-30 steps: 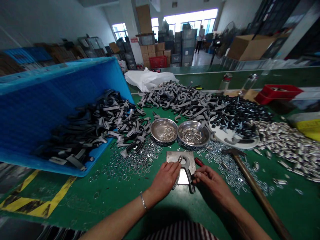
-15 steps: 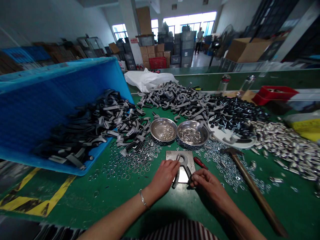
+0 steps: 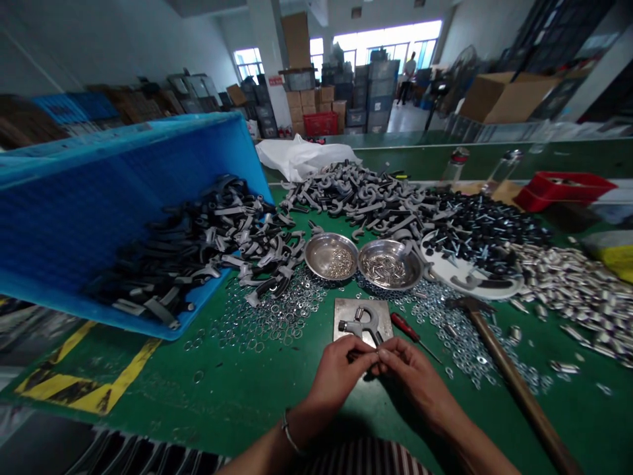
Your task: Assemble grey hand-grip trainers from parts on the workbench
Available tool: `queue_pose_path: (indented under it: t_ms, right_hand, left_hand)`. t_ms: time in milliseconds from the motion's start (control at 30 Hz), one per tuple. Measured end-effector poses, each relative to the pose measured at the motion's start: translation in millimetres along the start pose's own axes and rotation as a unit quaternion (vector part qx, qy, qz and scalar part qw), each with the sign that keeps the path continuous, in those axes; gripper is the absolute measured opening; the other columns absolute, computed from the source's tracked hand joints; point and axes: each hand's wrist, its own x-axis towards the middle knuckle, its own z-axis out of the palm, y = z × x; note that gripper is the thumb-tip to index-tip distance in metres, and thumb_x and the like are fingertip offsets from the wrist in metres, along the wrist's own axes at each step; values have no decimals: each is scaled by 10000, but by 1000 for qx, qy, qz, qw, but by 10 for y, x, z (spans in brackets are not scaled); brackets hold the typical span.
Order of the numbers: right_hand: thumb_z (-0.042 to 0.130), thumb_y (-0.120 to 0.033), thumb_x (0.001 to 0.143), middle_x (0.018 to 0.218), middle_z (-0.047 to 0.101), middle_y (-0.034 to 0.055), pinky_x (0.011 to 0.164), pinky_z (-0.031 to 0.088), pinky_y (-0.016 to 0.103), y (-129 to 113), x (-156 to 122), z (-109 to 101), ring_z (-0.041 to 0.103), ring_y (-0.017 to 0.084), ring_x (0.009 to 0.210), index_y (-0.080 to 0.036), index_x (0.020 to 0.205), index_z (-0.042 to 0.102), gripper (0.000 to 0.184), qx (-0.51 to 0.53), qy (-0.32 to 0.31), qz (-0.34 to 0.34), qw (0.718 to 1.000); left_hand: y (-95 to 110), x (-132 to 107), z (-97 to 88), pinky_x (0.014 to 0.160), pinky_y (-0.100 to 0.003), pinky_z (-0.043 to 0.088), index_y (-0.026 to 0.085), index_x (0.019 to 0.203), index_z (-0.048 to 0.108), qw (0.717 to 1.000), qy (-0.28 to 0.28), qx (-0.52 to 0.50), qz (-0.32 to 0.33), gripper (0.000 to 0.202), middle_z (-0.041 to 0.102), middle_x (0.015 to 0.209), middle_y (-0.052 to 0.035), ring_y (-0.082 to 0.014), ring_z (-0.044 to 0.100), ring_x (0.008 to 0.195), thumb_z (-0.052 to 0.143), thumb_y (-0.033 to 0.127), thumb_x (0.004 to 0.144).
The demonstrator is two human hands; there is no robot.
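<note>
A grey C-shaped tool [image 3: 368, 320], shaped like a pipe cutter, lies on a square metal plate [image 3: 341, 307] on the table. Its black handle points down toward my fingers. My left hand [image 3: 341, 369] is closed in a pinch at the handle's lower end. There its fingertips meet those of my right hand [image 3: 408, 369], also closed. Whatever is between them is too small and covered to make out. A red-handled screwdriver [image 3: 405, 326] lies right of the plate. Behind it stand two metal bowls of small parts, the left bowl [image 3: 312, 264] and the right bowl [image 3: 368, 272].
On the left a tipped blue crate [image 3: 123, 165] spills dark tools. Loose rings [image 3: 262, 323] and nuts [image 3: 459, 349] are scattered about. A hammer [image 3: 514, 376] lies on the right, near silvery cylinders [image 3: 578, 290]. Grey tool bodies [image 3: 356, 191] and black knobs [image 3: 494, 218] are heaped behind.
My left hand has left the tool's upper part and come down to meet my right hand at the handle end. The view has shifted slightly left.
</note>
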Motion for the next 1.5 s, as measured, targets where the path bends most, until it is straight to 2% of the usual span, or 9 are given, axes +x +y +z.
queue_pose_path:
  t_ms: [133, 467, 533, 633, 733, 800, 1067, 1333, 1500]
  right_hand:
    - [708, -501, 836, 720, 659, 17, 710, 461, 322, 11, 39, 28, 607, 184, 706, -200, 759, 642, 317, -36, 13, -9, 999]
    - [622, -464, 883, 740, 638, 19, 713, 463, 324, -195, 4, 155, 597, 212, 734, -257, 738, 629, 253, -212, 13, -104, 972]
    - [600, -475, 897, 744, 638, 20, 692, 465, 328, -196, 95, 78, 598, 216, 723, -260, 773, 620, 249, -222, 37, -101, 969]
    - [612, -478, 882, 783, 658, 32, 702, 463, 355, -198, 357, -108, 606, 238, 739, -262, 828, 624, 223, -314, 103, -121, 936]
    - [658, -456, 837, 812, 677, 49, 759, 447, 393, -166, 565, -258, 610, 266, 780, -259, 787, 645, 204, -405, 104, -149, 896]
    - [649, -452, 843, 818, 684, 54, 772, 445, 401, -118, 583, -305, 617, 273, 795, -260, 776, 652, 203, -418, 85, -150, 892]
    - [592, -442, 915, 875, 674, 62, 794, 476, 412, -86, 472, -264, 624, 273, 837, -276, 831, 640, 192, -460, 91, -191, 862]
    - [539, -334, 982, 915, 682, 87, 832, 510, 399, 40, 707, -193, 619, 256, 897, -235, 921, 678, 182, -567, 13, -329, 755]
    - [540, -303, 987, 886, 674, 95, 794, 510, 383, 97, 744, -207, 610, 247, 862, -193, 913, 670, 186, -586, 9, -352, 730]
  left_hand:
    - [-77, 18, -17, 653, -273, 480, 159, 743, 662, 988, -26, -124, -84, 344, 717, 731, -52, -179, 652, 702, 776, 483, 720]
    - [-144, -50, -172, 579, -238, 428, 101, 808, 643, 919, -133, -347, -131, 365, 644, 757, -44, -89, 566, 558, 792, 427, 743]
    - [-146, -57, -222, 628, -267, 467, 126, 835, 630, 945, -109, -289, -110, 323, 660, 775, -48, -114, 588, 599, 753, 420, 781]
    - [-185, -37, -310, 874, -375, 487, 180, 851, 647, 999, 1, -15, 39, 182, 708, 959, -74, -206, 640, 911, 681, 358, 863]
    - [-262, 60, -392, 1060, -445, 352, 214, 932, 677, 948, 53, 260, 175, 109, 675, 1214, -67, -252, 533, 1202, 584, 268, 946]
    - [-315, 165, -437, 1021, -416, 368, 207, 965, 671, 924, 31, 328, 192, 123, 690, 1180, -62, -237, 562, 1145, 555, 247, 968]
    - [-355, 417, -554, 962, -343, 368, 207, 963, 665, 915, -22, 342, 214, 111, 708, 1089, -33, -204, 593, 1056, 597, 294, 954]
    - [-401, 435, -572, 969, -346, 365, 218, 980, 666, 929, -19, 308, 205, 108, 714, 1089, -18, -207, 595, 1055, 619, 306, 939]
    - [-387, 445, -580, 971, -358, 375, 221, 956, 665, 933, -23, 297, 201, 69, 716, 1084, -18, -215, 602, 1061, 633, 274, 924]
